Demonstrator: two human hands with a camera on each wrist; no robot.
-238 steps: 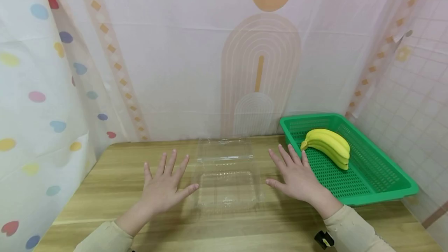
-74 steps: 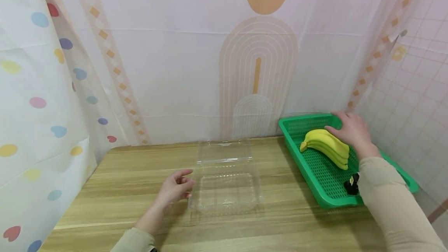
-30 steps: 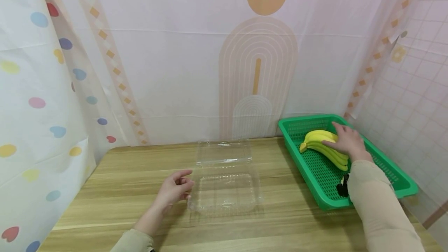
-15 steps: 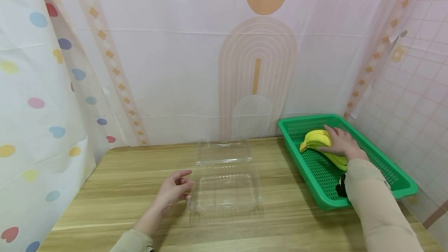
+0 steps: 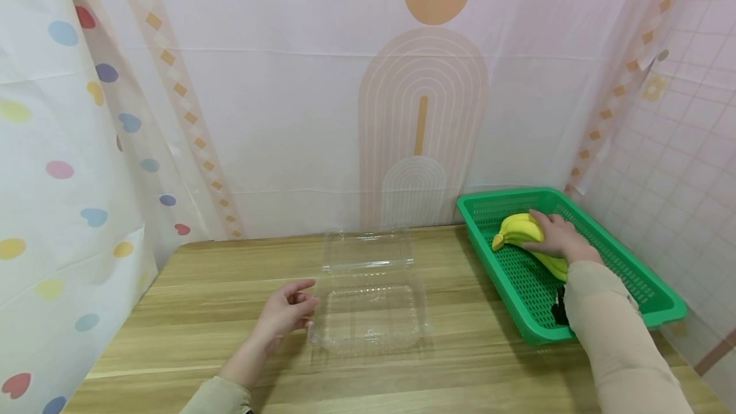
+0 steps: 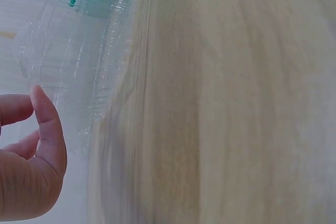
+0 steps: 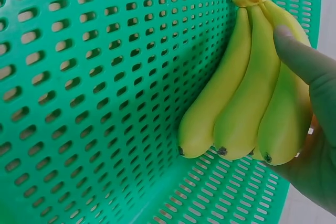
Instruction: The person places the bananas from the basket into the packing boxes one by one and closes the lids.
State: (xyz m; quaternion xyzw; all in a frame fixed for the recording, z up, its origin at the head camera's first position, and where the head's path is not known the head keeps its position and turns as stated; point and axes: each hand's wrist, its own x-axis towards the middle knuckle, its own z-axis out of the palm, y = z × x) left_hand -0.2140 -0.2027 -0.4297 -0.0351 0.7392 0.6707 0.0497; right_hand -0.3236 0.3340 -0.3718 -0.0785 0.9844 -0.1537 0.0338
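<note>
A bunch of yellow bananas (image 5: 520,229) with greenish sides lies in the green plastic basket (image 5: 520,312). My right hand (image 5: 558,238) grips the bunch from above; in the right wrist view the thumb presses on one banana (image 7: 236,87) and the other fingers go behind the bunch, mostly hidden. Left of the basket, a clear plastic clamshell container (image 5: 374,318) lies with its lid (image 5: 368,249) folded back. At its left edge, my left hand (image 5: 284,308) pinches the rim between thumb and bent index finger, as the left wrist view shows.
Everything stands on a wood-grain table (image 5: 190,312). A patterned curtain (image 5: 287,114) hangs along the back edge, with a dotted cloth (image 5: 75,209) at the left and a checked one (image 5: 684,165) at the right behind the basket.
From beyond the basket's far right rim, my right hand has come left and down onto the bananas and closed round them. Earlier both hands were spread; the left has since moved to the container's edge.
</note>
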